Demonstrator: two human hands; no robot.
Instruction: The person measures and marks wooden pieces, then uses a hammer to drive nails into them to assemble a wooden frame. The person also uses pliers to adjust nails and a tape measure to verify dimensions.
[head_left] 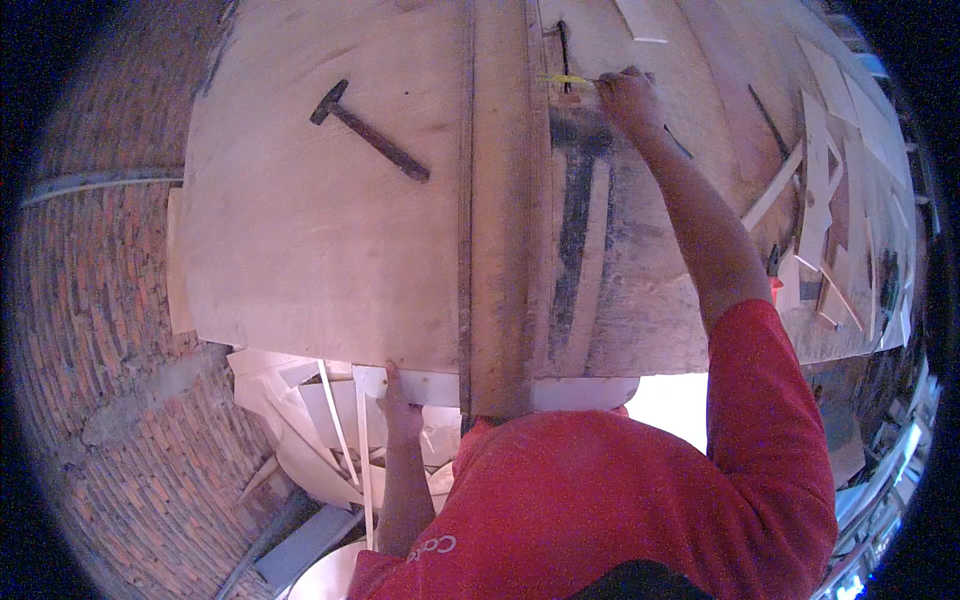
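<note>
Toward the upper right of the frame, your right-hand grip (628,100) is closed around the near end of a slim yellow item (567,79). That item juts out to the left of your fingers, over the surface (300,260), and crosses the line of a thin dark rod (564,50); whether the two touch, you cannot tell from this view. Just left of it, a long wooden beam (500,200) runs from the top of the frame down to your red shirt (600,480).

Lower and left of centre, your left-hand grip (402,412) is at the near edge of the surface, by a pale strip (435,387); how tightly it is clenched cannot be told. A hammer (372,137) lies at upper left, well apart from both hands, and pale offcuts (815,200) lie scattered at right.
</note>
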